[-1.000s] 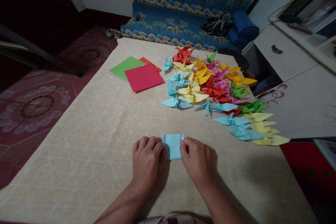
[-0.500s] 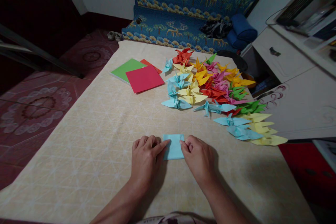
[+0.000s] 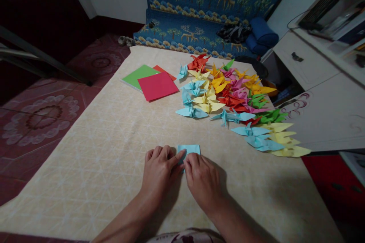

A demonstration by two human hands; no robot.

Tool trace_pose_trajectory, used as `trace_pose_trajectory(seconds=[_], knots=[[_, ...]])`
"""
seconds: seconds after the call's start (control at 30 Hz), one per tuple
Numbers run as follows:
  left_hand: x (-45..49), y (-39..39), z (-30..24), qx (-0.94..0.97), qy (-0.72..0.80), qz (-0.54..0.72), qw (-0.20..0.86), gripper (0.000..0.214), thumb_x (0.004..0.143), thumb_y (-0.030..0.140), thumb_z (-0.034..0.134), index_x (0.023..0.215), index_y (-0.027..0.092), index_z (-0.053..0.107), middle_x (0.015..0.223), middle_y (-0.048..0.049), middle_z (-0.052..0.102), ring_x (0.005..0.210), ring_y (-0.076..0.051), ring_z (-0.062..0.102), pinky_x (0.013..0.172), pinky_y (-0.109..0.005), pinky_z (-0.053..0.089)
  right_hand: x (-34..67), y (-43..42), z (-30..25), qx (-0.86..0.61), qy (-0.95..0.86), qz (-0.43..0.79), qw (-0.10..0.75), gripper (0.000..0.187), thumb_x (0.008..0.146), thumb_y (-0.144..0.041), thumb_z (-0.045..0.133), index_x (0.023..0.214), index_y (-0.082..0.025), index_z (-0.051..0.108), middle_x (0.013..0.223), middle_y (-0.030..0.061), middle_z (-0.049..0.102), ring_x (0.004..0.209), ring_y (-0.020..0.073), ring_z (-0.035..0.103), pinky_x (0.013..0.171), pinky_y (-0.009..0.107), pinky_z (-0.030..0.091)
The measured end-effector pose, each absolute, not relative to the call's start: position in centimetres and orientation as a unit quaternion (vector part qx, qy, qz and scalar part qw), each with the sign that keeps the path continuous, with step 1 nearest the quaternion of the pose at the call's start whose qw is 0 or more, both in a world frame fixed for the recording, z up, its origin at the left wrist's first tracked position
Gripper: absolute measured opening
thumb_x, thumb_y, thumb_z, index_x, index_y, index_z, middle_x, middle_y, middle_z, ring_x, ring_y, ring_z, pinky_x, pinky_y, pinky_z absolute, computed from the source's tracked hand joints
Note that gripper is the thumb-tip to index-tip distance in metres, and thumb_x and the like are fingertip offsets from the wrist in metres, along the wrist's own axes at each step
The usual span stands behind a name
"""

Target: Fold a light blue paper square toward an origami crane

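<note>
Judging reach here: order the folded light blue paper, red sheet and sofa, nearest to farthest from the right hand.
1. Folded light blue paper, partly under the right hand.
2. Red sheet, ahead to the left on the table.
3. Blue sofa, beyond the table's far edge.

No writing could be read.
The light blue folded paper (image 3: pixel 190 147) between the left hand (image 3: pixel 159 172) and right hand (image 3: pixel 201 178), the coloured sheets (image 3: pixel 156 85) far beyond the left hand and the paper cranes (image 3: pixel 228 98) beyond the right hand were plain; the sofa cover (image 3: pixel 199 15) bore only deer and trees.
</note>
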State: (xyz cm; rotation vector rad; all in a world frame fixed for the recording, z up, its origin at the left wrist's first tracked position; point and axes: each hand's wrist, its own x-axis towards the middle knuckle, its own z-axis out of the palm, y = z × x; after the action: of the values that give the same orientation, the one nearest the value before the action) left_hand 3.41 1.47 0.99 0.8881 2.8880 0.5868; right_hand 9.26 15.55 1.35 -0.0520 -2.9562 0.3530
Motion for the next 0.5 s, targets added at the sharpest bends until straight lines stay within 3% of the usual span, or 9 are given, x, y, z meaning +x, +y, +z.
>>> trace_pose_trajectory(seconds=[0.2, 0.37, 0.43, 0.5], knots=[[3.2, 0.6, 1.1, 0.314, 0.926, 0.195, 0.078, 0.048, 0.082, 0.047, 0.066, 0.127, 0.036, 0.061, 0.099, -0.0053, 0.063, 0.093, -0.026, 0.050, 0.079, -0.040, 0.032, 11.3, 17.2, 1.9, -0.030, -0.997, 0.073, 0.023, 0.011, 0.088, -0.014, 0.058, 0.080, -0.022, 0.054, 0.074, 0.0004, 0.063, 0.069, 0.0187, 0.061, 0.064, 0.031, 0.034], [3.2, 0.5, 1.0, 0.316, 0.920, 0.217, 0.080, 0.049, 0.080, 0.050, 0.066, 0.127, 0.037, 0.061, 0.099, -0.0055, 0.063, 0.093, -0.026, 0.050, 0.079, -0.041, 0.031, 10.9, 19.1, 3.1, -0.074, -0.990, 0.110, -0.047, 0.012, 0.083, -0.016, 0.062, 0.077, -0.024, 0.056, 0.069, -0.0032, 0.063, 0.062, 0.0168, 0.060, 0.055, 0.029, 0.030], [3.2, 0.6, 0.9, 0.312, 0.919, 0.229, 0.073, 0.048, 0.079, 0.052, 0.067, 0.125, 0.038, 0.062, 0.100, -0.0050, 0.063, 0.092, -0.026, 0.051, 0.080, -0.041, 0.031, 9.6, 19.6, 3.7, -0.083, -0.986, 0.139, -0.027, 0.012, 0.080, -0.016, 0.066, 0.076, -0.023, 0.057, 0.077, -0.0019, 0.065, 0.072, 0.0176, 0.061, 0.062, 0.029, 0.036], [3.3, 0.6, 0.7, 0.308, 0.919, 0.236, 0.069, 0.048, 0.079, 0.052, 0.068, 0.124, 0.037, 0.063, 0.101, -0.0050, 0.063, 0.092, -0.026, 0.051, 0.081, -0.042, 0.031, 7.9, 19.8, 4.1, -0.057, -0.984, 0.167, 0.015, 0.021, 0.076, -0.021, 0.073, 0.093, -0.023, 0.061, 0.099, 0.0025, 0.066, 0.093, 0.0214, 0.061, 0.078, 0.031, 0.042]])
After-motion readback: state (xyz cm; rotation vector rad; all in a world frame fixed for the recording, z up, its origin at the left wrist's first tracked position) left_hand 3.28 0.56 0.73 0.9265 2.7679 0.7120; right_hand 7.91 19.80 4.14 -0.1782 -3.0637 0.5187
